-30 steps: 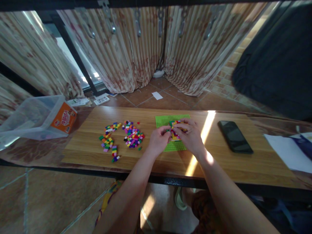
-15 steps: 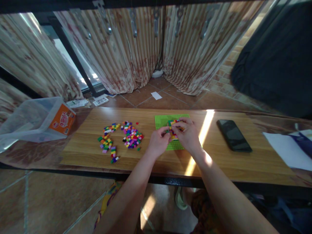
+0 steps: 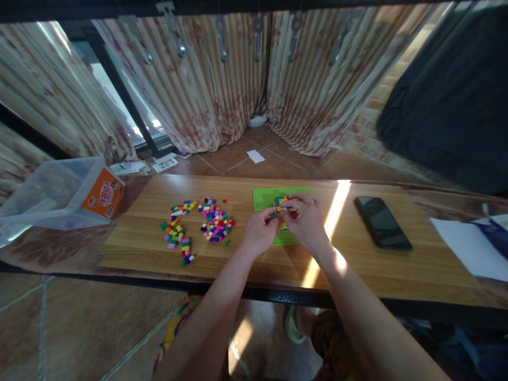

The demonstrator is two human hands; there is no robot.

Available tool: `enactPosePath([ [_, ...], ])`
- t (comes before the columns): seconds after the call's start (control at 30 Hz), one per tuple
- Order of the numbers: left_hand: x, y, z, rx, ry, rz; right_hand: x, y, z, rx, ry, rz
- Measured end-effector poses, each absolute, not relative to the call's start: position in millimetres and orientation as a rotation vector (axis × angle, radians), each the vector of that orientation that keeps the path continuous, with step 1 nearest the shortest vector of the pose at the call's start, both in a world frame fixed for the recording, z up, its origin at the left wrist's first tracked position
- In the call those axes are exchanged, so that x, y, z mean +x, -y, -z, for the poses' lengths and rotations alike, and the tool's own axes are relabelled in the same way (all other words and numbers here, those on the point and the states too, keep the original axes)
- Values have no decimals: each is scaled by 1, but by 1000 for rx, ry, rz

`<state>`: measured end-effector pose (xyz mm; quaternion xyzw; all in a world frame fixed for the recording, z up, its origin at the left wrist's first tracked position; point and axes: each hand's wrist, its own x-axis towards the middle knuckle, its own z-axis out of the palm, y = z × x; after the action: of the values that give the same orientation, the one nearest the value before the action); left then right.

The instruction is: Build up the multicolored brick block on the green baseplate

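Note:
A patch of small multicoloured building bricks [image 3: 282, 201] sits on a green studded baseplate [image 3: 262, 197]. At the left side of these bricks, my left hand [image 3: 261, 231] is closed with thumb and forefinger pinched together; what lies between them is too small to make out. My right hand [image 3: 306, 222] curves over the bricks from the right, its fingers closed against them and hiding part of them. The fingertips of both hands nearly meet above the baseplate.
Left of the baseplate lie a heap of loose bricks [image 3: 216, 222] and a curved line of bricks [image 3: 173, 230] on the wooden table [image 3: 135, 227]. A clear plastic bin [image 3: 59, 201] stands at far left. On the right are a black phone [image 3: 383, 222] and white papers [image 3: 468, 246].
The right hand's fingers have shifted slightly over the bricks. My left hand stays almost in place. The whole view has moved a little.

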<state>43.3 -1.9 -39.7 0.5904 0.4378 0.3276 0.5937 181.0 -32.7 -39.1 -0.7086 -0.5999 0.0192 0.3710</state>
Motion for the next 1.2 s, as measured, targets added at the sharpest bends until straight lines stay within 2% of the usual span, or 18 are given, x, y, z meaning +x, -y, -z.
enactPosePath([
  [0.4, 43, 4, 31, 1322, -1016, -756, 176, 34, 41, -1795, 1555, -28],
  [0.8, 40, 4, 35, 1656, -1026, -808, 172, 30, 43, -1747, 1435, -41],
  [1.2, 40, 7, 30, 1748, -1057, -779, 167, 31, 37, -1774, 1332, -40],
])
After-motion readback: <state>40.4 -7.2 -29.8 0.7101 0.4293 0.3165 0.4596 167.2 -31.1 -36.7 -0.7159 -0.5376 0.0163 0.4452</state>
